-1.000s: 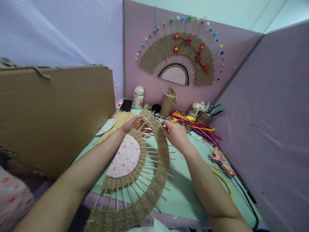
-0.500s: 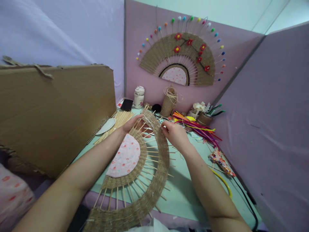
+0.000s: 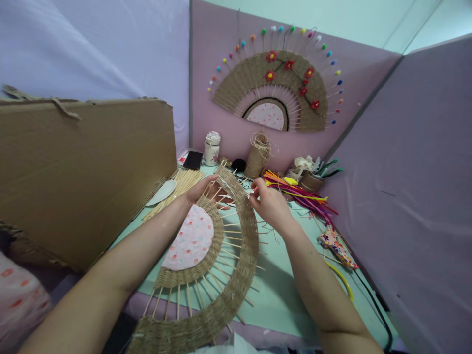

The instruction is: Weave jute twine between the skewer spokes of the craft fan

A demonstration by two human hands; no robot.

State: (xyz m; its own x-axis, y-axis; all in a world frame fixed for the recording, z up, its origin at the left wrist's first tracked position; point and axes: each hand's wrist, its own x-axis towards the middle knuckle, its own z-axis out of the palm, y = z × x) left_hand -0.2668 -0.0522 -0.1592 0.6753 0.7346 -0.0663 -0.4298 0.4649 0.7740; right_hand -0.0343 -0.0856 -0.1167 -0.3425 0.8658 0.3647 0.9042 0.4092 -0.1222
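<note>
Tan woven fan (image 3: 250, 241) over the green tabletop (image 3: 283, 295), left hand (image 3: 198, 191) gripping its far end, right hand (image 3: 272, 204) beside its outer edge, fingers drawn close together, whether they hold anything unclear.

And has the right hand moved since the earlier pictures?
Yes, slightly: measured against the spool of twine, the right hand has shifted a little to the right in the picture.

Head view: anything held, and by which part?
Woven fan: the left hand holds it at its far end, around the sticks. Right hand is at its outer edge; whether it grips anything can't be told.
</note>
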